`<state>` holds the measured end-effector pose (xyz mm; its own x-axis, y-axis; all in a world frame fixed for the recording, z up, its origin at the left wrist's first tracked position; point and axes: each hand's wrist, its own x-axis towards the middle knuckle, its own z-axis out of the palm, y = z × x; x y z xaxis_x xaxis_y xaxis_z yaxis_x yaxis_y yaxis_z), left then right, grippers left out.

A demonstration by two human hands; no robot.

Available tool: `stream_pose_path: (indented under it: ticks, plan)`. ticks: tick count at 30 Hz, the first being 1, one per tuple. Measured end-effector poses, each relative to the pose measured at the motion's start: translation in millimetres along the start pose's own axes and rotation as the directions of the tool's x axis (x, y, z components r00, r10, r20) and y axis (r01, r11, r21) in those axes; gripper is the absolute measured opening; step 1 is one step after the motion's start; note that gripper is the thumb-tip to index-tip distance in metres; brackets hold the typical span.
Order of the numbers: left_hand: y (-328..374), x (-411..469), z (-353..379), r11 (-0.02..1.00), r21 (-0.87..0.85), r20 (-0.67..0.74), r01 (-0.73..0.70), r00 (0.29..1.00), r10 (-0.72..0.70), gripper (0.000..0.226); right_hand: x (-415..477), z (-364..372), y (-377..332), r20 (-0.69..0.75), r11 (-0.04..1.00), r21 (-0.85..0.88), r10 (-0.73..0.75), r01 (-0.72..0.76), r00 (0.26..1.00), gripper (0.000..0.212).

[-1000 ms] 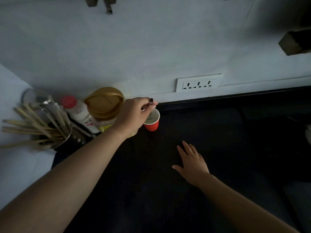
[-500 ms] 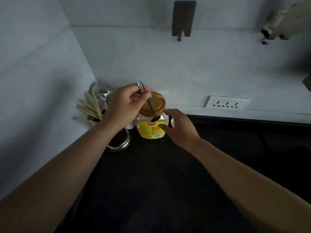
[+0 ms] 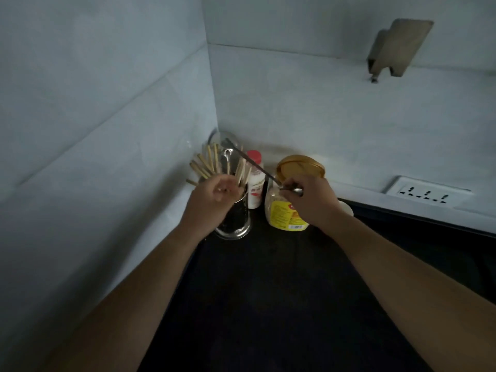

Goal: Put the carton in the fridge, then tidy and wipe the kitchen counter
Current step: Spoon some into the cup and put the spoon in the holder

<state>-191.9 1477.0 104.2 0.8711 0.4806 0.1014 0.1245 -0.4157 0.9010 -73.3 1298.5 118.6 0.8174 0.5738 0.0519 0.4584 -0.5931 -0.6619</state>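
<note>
Closest to the camera it's just two bare forearms over the dark counter (image 3: 268,304), which reads as clear in front, though it's so dim I wouldn't swear to crumbs or smears.

Further in, the right hand (image 3: 312,201) is pinching a metal spoon (image 3: 257,169) down at the bowl end, with the handle angling up and back toward the corner. The left hand (image 3: 212,200) is curled loosely at the rim of the metal utensil holder (image 3: 234,221), fingers in among the wooden sticks (image 3: 206,163). Can't tell if it's actually gripping any of them or just parting them.

My guess is the spoon is headed for the holder. What could go wrong: the long handle swings right beside the white bottle with the red cap (image 3: 255,181) and the yellow-lidded jar (image 3: 292,200), so a careless sweep could tip the bottle. The holder's crowded too, so the spoon could snag on the sticks.

Behind the right wrist a pale cup edge (image 3: 346,208) peeks out, mostly hidden. Wall socket (image 3: 426,193) sits further right. The carton isn't in view anywhere, and neither is the fridge.
</note>
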Motion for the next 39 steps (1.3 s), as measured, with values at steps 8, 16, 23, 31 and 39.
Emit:
stream_pose_path:
  ticks: [8,16,23,31,39]
  plan:
    - [-72,-40,23,0.868,0.454,0.283,-0.2,0.956,0.073,0.035,-3,5,14,0.156,0.977,-0.215,0.023,0.011,0.987,0.01]
    - [-138,-56,53,0.629,0.759,0.43,-0.168,0.854,-0.291,0.06,24,18,1,0.173,0.962,-0.261,-0.039,0.084,0.984,0.01]
    - [-159,-60,61,0.605,0.769,0.458,-0.207,0.838,-0.295,0.067,48,12,-18,0.003,0.982,-0.129,-0.137,0.137,0.991,0.019]
    - [-168,-69,60,0.62,0.756,0.424,-0.21,0.879,-0.22,0.063,56,51,-27,-0.03,0.995,0.084,-0.057,0.06,0.998,0.019]
    - [-175,-70,62,0.643,0.741,0.384,-0.192,0.907,-0.171,0.064,52,67,-16,-0.001,0.986,0.117,-0.119,0.119,0.993,0.029]
